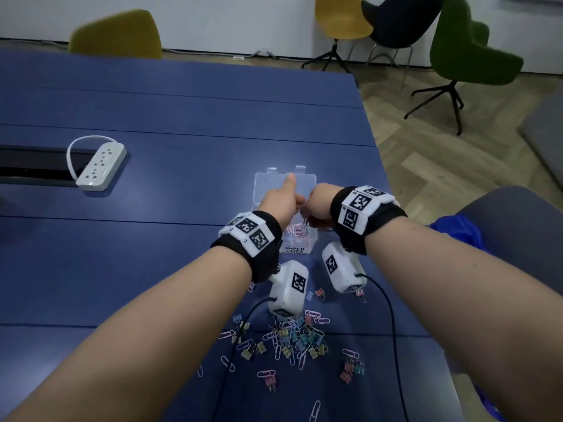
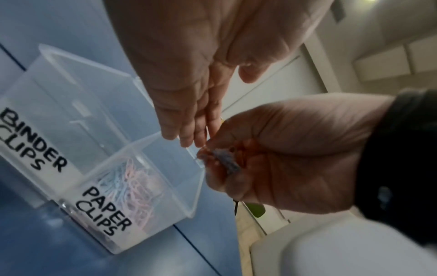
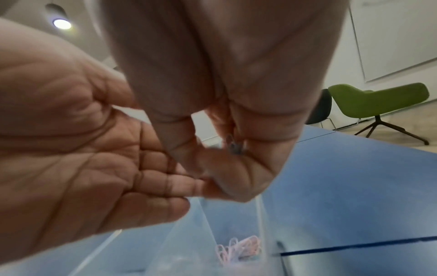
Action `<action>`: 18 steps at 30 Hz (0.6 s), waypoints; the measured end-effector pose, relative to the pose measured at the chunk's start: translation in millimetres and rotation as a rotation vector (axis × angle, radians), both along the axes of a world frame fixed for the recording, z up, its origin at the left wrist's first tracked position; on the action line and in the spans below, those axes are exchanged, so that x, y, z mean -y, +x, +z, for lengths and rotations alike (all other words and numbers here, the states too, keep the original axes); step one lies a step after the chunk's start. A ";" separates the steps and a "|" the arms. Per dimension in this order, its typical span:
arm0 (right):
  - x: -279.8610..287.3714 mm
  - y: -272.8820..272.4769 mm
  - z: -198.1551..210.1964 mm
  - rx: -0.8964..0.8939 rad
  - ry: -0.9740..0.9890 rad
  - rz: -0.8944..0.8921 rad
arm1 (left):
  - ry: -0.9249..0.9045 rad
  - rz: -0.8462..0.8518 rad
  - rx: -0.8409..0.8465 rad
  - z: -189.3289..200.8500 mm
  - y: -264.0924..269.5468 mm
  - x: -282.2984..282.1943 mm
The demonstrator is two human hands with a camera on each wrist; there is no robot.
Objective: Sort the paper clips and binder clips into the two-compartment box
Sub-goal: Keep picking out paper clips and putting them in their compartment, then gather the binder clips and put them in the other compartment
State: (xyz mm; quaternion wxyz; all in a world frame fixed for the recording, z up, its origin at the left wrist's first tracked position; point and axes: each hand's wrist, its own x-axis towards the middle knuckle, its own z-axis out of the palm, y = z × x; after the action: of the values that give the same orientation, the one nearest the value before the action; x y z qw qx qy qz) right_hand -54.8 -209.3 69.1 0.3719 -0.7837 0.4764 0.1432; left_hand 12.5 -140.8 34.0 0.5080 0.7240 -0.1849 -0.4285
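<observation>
A clear two-compartment box (image 1: 310, 243) stands on the blue table with its lid (image 1: 271, 185) open at the back. The compartment labelled PAPER CLIPS (image 2: 104, 209) holds pastel paper clips (image 2: 132, 183); nothing shows in the one labelled BINDER CLIPS (image 2: 33, 142). My right hand (image 1: 320, 205) hovers over the paper-clip side, its fingers curled round a blurred bunch of small clips (image 2: 227, 162). My left hand (image 1: 281, 197) is beside it, palm up and fingers straight (image 3: 165, 183), the tips touching the right hand's fingers. A mixed pile of paper and binder clips (image 1: 292, 339) lies near me.
A white power strip (image 1: 100, 166) lies at the left beside a dark cable slot (image 1: 27, 166). The table's right edge (image 1: 377, 166) runs close to the box. Chairs (image 1: 469, 56) stand beyond it, and a blue bag (image 1: 457, 229) lies at my right.
</observation>
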 end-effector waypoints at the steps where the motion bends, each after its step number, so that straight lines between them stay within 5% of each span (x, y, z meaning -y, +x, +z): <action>1: 0.9 1.5 0.7 0.039 0.034 -0.041 | -0.015 0.019 -0.042 2.9 1.1 -3.9; 4: 3.8 2.7 3.2 0.101 0.090 -0.039 | -0.108 0.038 -0.025 18.3 6.9 -24.0; 9: 0.0 -10.4 4.9 0.191 0.078 -0.062 | -0.131 -0.054 0.243 15.3 25.6 -97.3; 11: -12.6 -23.5 5.5 0.259 -0.040 0.005 | 0.041 -0.288 0.429 2.8 34.8 -132.4; 14: -44.9 -44.6 -3.9 0.216 -0.119 0.235 | 0.545 -0.713 0.711 -13.3 33.8 -176.6; 18: -81.2 -48.5 -43.5 -0.036 -0.200 0.472 | 0.829 -0.820 0.743 -27.4 10.5 -209.8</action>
State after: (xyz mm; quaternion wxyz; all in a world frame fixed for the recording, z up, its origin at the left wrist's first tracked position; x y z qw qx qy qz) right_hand -103.3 -128.1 25.6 0.2404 -0.9033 0.2988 0.1921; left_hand 23.0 69.0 6.6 -0.1109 0.8290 -0.4262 -0.3447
